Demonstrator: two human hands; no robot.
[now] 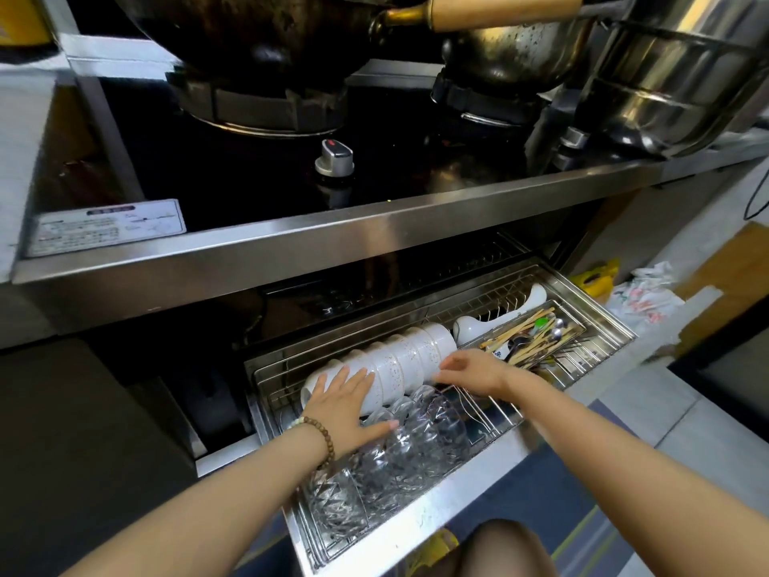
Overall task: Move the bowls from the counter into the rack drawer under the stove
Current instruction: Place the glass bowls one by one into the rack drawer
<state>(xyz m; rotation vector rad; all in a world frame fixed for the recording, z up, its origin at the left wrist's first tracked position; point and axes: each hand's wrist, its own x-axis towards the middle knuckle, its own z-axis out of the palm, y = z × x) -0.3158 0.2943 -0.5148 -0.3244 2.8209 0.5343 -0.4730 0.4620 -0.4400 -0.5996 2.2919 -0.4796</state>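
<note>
The stove [258,189] spanned the top, a dark wok [258,31] and a steel pot [674,77] sitting on it. Below it the rack drawer [437,510] stood pulled out. A row of white bowls [410,358] lay nested on their sides along its back rail, with clear glass bowls [399,456] lined up in front and a cutlery basket [537,337] to the right. The left hand [345,403] lay flat, fingers spread, on the row's left end. The right hand [470,370] reached toward the row's right end, fingers loosely extended; whether it touched a bowl was unclear.
</note>
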